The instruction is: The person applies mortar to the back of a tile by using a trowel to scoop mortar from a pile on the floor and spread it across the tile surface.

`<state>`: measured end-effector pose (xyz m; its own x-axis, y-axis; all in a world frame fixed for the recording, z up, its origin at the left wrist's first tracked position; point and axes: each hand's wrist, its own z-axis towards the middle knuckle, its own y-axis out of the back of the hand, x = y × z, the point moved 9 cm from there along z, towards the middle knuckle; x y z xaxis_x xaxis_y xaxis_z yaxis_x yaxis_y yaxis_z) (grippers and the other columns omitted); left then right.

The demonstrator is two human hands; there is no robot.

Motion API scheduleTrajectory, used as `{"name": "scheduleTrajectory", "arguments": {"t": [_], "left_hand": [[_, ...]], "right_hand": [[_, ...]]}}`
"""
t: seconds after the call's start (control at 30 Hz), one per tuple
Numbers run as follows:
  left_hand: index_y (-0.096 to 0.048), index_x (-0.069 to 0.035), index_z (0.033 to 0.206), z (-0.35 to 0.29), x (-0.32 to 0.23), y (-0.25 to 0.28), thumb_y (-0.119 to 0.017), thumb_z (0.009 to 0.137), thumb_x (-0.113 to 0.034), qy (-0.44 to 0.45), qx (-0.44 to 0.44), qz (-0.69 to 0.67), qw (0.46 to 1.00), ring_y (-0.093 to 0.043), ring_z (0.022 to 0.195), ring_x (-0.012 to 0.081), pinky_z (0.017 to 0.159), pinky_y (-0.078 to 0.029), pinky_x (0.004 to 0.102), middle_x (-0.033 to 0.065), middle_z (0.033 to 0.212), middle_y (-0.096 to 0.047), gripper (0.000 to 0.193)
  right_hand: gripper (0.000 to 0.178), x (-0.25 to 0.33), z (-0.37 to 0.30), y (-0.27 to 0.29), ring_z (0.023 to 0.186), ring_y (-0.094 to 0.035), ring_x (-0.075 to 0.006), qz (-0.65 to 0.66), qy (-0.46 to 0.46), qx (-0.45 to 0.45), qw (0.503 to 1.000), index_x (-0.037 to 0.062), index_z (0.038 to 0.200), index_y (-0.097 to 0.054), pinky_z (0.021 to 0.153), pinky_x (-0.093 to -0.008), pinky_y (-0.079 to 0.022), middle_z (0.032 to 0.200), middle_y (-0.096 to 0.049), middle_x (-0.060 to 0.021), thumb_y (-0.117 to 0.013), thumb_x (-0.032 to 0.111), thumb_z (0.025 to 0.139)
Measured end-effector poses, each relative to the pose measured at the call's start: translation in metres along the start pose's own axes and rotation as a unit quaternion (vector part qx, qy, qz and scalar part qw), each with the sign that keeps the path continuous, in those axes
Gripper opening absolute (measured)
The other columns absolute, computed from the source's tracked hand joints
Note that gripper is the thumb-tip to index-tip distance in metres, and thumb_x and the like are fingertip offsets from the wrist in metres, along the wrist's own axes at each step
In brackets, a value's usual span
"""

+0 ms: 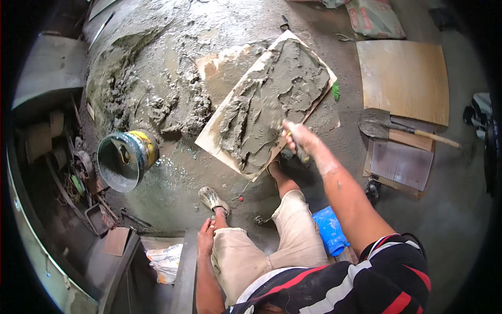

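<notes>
My right hand (300, 137) is closed round the handle of a trowel, whose blade is smeared by motion over the wet grey mortar (303, 78). That mortar covers most of the ribbed back of a large tile (214, 133), which lies tilted across my front. Bare ribbed strips show along its left edge and near corner. Beside my left knee, my left hand (206, 238) is held with its fingers curled together. Something small may be between the fingertips, but I cannot make it out.
A bucket (121, 161) with water stands left of the tile. Heaped wet mortar (120, 104) spreads behind it. On the right, a shovel (402, 127) lies over stacked tiles (402, 78). A cement bag (374, 18) is at the back; a blue container (330, 230) sits by my right leg.
</notes>
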<state>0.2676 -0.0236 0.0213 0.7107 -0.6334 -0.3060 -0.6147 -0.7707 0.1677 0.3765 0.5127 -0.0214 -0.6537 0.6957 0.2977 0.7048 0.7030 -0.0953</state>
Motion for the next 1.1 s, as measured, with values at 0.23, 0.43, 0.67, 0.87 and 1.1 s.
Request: {"name": "scheduleTrajectory", "arguments": {"t": [0.23, 0.43, 0.67, 0.87, 1.1], "left_hand": [[-0.038, 0.002, 0.151, -0.007, 0.032, 0.028, -0.055, 0.1, -0.018, 0.026, 0.031, 0.062, 0.997, -0.065, 0.106, 0.0143, 0.083, -0.05, 0.0275, 0.0108, 0.136, -0.063, 0.057], [-0.038, 0.002, 0.151, -0.008, 0.045, 0.055, -0.055, 0.099, -0.018, 0.019, 0.013, 0.006, 1.0, -0.065, 0.106, 0.0148, 0.084, -0.05, 0.0282, 0.0108, 0.135, -0.063, 0.058], [-0.039, 0.002, 0.151, -0.008, 0.026, 0.051, -0.056, 0.098, -0.019, -0.002, 0.021, 0.001, 1.0, -0.065, 0.106, 0.0144, 0.085, -0.05, 0.0285, 0.0124, 0.136, -0.062, 0.059], [-0.04, 0.003, 0.15, -0.014, 0.04, 0.064, -0.055, 0.099, -0.019, -0.003, 0.012, -0.005, 1.0, -0.065, 0.106, 0.0141, 0.083, -0.051, 0.0275, 0.0125, 0.135, -0.063, 0.057], [-0.038, 0.002, 0.151, -0.019, 0.049, 0.064, -0.054, 0.099, -0.018, -0.001, 0.008, -0.012, 1.0, -0.065, 0.108, 0.0159, 0.083, -0.051, 0.0271, 0.0128, 0.134, -0.063, 0.057]], "right_hand": [[0.045, -0.054, -0.013, -0.074, 0.04, -0.047, -0.0109, -0.052, -0.054, 0.038, 0.996, 0.0092, 0.083, -0.056, 0.037, -0.0312, -0.042, 0.056, -0.047, 0.003, -0.046, 0.05, 0.102], [0.041, -0.08, -0.029, -0.117, 0.039, -0.046, -0.011, -0.119, -0.085, 0.084, 0.986, 0.0065, 0.086, -0.054, 0.037, -0.0297, -0.042, 0.056, -0.048, 0.0017, -0.047, 0.044, 0.102], [0.046, -0.073, -0.029, -0.109, 0.042, -0.054, -0.0187, -0.326, 0.028, 0.048, 0.944, -0.0018, 0.081, -0.058, 0.041, -0.0348, -0.044, 0.059, -0.057, -0.0094, -0.046, 0.037, 0.103], [0.05, -0.045, -0.078, -0.109, 0.094, -0.07, -0.0378, -0.692, 0.138, -0.041, 0.707, 0.0019, 0.105, -0.069, 0.083, -0.0478, -0.055, 0.096, -0.073, -0.0211, -0.051, 0.048, 0.098], [0.046, 0.035, -0.056, -0.042, 0.091, -0.073, -0.0311, -0.773, 0.166, -0.173, 0.587, 0.0063, 0.108, -0.065, 0.078, -0.0447, -0.058, 0.09, -0.074, -0.0147, -0.051, 0.049, 0.1]]}}
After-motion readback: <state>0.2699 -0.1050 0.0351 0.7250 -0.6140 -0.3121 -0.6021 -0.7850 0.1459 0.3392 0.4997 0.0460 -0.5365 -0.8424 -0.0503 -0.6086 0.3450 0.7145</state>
